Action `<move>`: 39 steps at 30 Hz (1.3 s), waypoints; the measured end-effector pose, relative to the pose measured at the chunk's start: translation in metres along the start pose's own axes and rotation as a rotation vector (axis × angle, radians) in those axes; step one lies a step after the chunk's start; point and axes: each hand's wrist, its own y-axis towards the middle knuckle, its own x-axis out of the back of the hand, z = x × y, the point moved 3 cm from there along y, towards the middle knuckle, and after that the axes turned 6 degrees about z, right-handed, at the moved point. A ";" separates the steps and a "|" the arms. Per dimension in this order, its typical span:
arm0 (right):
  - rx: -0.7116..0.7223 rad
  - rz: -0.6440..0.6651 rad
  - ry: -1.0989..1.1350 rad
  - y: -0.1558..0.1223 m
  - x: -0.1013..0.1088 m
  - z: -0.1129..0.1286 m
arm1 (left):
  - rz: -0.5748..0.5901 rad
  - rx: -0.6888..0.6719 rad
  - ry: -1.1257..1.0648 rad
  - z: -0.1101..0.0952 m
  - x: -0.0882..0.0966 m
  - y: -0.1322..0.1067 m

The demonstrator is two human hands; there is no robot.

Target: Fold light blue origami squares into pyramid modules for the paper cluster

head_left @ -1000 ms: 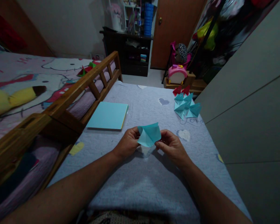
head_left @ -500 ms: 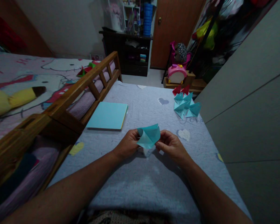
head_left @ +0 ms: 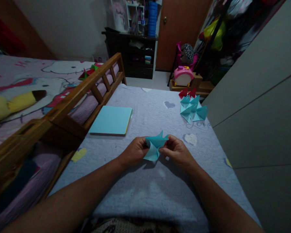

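Note:
A half-folded piece of teal paper (head_left: 154,147) is pinched between my two hands just above the grey bedsheet (head_left: 147,191). My left hand (head_left: 133,151) grips its left side with closed fingers. My right hand (head_left: 176,151) grips its right side, thumb and fingers pressed on the paper. The paper is squeezed into a pointed, star-like shape. A stack of light blue square sheets (head_left: 111,120) lies flat to the left, beyond my left hand. A cluster of finished teal and red folded pieces (head_left: 192,108) sits at the far right of the sheet.
A wooden bed rail (head_left: 87,87) runs along the left, with a patterned bed and a yellow plush toy (head_left: 12,103) behind it. A grey wardrobe side (head_left: 262,97) stands close on the right. Beyond are a dark shelf (head_left: 133,51), a brown door and a pink toy (head_left: 183,74).
My hands have moved closer together and lowered slightly, pressing the opened teal paper into a narrower, pointed shape. Everything else stays where it was.

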 end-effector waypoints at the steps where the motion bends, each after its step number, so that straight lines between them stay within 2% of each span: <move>1: -0.007 0.001 -0.003 0.000 0.000 0.000 | 0.009 0.004 -0.002 0.000 0.000 0.000; 9: -0.004 -0.001 -0.066 0.001 -0.001 0.001 | 0.024 0.011 -0.046 0.003 -0.001 0.000; 17: -0.037 -0.076 -0.180 -0.003 0.000 0.000 | 0.052 0.020 -0.024 0.005 -0.001 0.001; 22: -0.004 -0.122 -0.273 -0.005 -0.002 0.002 | 0.038 0.045 -0.024 0.001 -0.002 0.000; 31: 0.023 -0.149 -0.199 -0.006 -0.004 0.008 | 0.071 0.037 -0.002 0.003 -0.002 0.000; 35: 0.035 -0.142 -0.208 -0.006 -0.005 0.012 | 0.046 0.054 0.011 0.008 -0.001 -0.001; 39: 0.024 -0.157 -0.223 -0.007 -0.004 0.012 | -0.050 -0.054 0.077 0.005 0.000 -0.004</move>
